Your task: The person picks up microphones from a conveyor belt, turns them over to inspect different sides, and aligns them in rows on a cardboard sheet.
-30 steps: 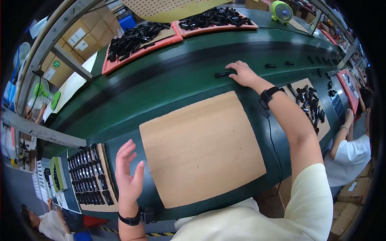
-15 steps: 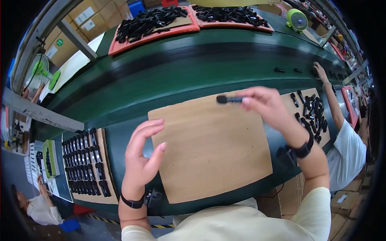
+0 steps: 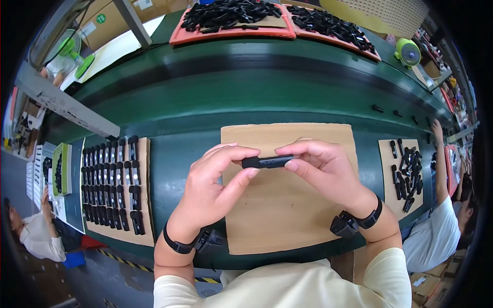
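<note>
Above a flat sheet of brown cardboard (image 3: 277, 226), a small black clip-on microphone (image 3: 269, 162) with a rounded foam-like head is held level between both hands. My left hand (image 3: 210, 182) pinches it at the rounded head with thumb and forefinger. At its other end, my right hand (image 3: 326, 167) has it between thumb and fingertips. To the left, a second cardboard sheet (image 3: 147, 195) carries similar microphones in neat rows. Another sheet (image 3: 385, 159) on the right bears a loose pile of them.
Beyond the green conveyor belt (image 3: 246, 87) stand two red trays (image 3: 233, 35) heaped with black pieces. A few pieces lie on the belt at the right. A metal post (image 3: 72, 102) slants across the left. Co-workers (image 3: 434, 233) sit at both sides; green fans (image 3: 408, 53) stand at the back.
My right hand has brought the microphone left and nearer, over the cardboard. My left hand, open before, has come in and closed on its rounded end. The view has shifted slightly.
</note>
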The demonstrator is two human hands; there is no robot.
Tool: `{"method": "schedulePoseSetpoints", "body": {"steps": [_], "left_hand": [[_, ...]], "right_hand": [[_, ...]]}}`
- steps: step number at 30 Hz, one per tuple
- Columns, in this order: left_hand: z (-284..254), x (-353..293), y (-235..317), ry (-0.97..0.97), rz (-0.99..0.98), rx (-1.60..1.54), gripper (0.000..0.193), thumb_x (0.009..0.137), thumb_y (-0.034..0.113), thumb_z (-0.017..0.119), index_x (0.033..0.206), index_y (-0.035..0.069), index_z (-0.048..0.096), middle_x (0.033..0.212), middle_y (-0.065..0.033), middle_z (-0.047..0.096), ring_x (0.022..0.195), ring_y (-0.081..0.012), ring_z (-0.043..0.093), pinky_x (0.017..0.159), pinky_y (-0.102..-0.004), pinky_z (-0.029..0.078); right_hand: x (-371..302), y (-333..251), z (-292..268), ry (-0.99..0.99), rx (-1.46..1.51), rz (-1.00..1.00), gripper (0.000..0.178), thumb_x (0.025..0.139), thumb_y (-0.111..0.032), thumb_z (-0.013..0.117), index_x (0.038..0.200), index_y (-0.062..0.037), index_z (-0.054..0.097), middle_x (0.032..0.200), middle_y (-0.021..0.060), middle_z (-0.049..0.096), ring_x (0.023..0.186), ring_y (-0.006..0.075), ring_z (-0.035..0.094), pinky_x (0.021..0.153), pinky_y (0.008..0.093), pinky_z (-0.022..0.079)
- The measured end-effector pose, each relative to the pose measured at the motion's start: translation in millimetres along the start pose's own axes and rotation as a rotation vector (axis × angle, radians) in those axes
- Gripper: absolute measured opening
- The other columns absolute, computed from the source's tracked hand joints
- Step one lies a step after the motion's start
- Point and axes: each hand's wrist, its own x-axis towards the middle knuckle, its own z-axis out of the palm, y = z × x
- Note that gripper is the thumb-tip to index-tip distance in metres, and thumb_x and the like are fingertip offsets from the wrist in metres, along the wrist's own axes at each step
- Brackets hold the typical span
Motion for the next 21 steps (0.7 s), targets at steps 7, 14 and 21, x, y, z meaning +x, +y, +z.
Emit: {"method": "schedulePoseSetpoints", "body": {"steps": [7, 14, 21], "left_hand": [[2.4, 2.4, -4.6, 0.053, 0.097, -0.013, 0.029, 0.077, 0.0, 0.073, 0.105, -0.001, 0.066, 0.104, -0.0109, 0.07, 0.103, -0.0254, 0.065, 0.099, -0.0396, 0.046], [5.3, 7.2, -12.1, 0.113, 0.238, 0.011, 0.029, 0.075, 0.001, 0.073, 0.103, 0.002, 0.067, 0.092, -0.0097, 0.07, 0.085, -0.0259, 0.066, 0.099, -0.0462, 0.045], [4.8, 5.5, -10.2, 0.089, 0.248, 0.022, 0.028, 0.074, 0.002, 0.073, 0.102, 0.002, 0.067, 0.09, -0.0099, 0.069, 0.083, -0.0255, 0.066, 0.099, -0.0477, 0.045]], "right_hand": [[7.1, -1.4, 1.2, 0.031, -0.292, -0.276, 0.034, 0.083, 0.005, 0.069, 0.116, 0.0029, 0.062, 0.105, 0.0106, 0.063, 0.095, 0.019, 0.061, 0.085, 0.0309, 0.049], [10.0, 0.8, 1.3, 0.05, -0.38, -0.434, 0.031, 0.08, 0.006, 0.072, 0.109, 0.002, 0.062, 0.103, 0.0132, 0.063, 0.093, 0.0222, 0.061, 0.084, 0.0323, 0.049], [10.7, 0.8, 1.3, 0.049, -0.407, -0.5, 0.03, 0.079, 0.007, 0.071, 0.107, 0.0018, 0.062, 0.102, 0.0143, 0.063, 0.091, 0.0234, 0.062, 0.081, 0.0327, 0.05]]}}
